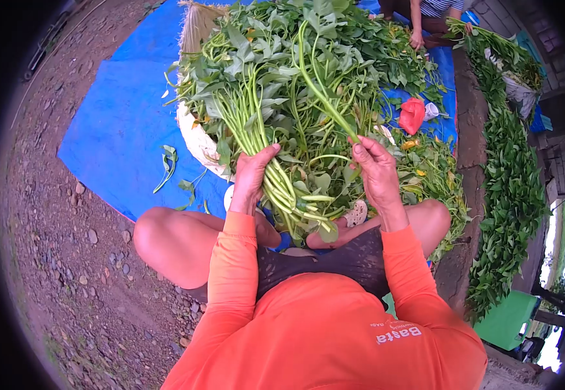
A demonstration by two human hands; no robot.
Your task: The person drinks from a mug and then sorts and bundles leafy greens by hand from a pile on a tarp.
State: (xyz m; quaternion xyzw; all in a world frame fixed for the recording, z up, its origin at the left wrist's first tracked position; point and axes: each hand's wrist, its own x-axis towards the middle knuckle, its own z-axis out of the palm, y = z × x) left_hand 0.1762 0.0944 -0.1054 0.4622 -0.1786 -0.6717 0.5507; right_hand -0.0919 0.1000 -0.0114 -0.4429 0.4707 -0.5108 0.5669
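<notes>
My left hand [251,174] is closed around a bunch of water spinach [247,117], its cut pale-green stems pointing down towards my lap and its leaves lying over the heap. In my right hand [378,170], thumb and fingers pinch a single water spinach stem [321,91], which slants up and to the left. Both hands are above my crossed legs, some distance apart. Behind and beneath them spreads a large heap of leafy water spinach [360,62], with a few yellow leaves in it.
A blue tarp [107,123] lies under the heap, a pale sack [195,136] at its left edge. A red plastic bag [412,115] and white cup [431,111] lie right. Another person's hand [416,40] touches the heap's far side. Bundled greens [507,188] line the right ledge.
</notes>
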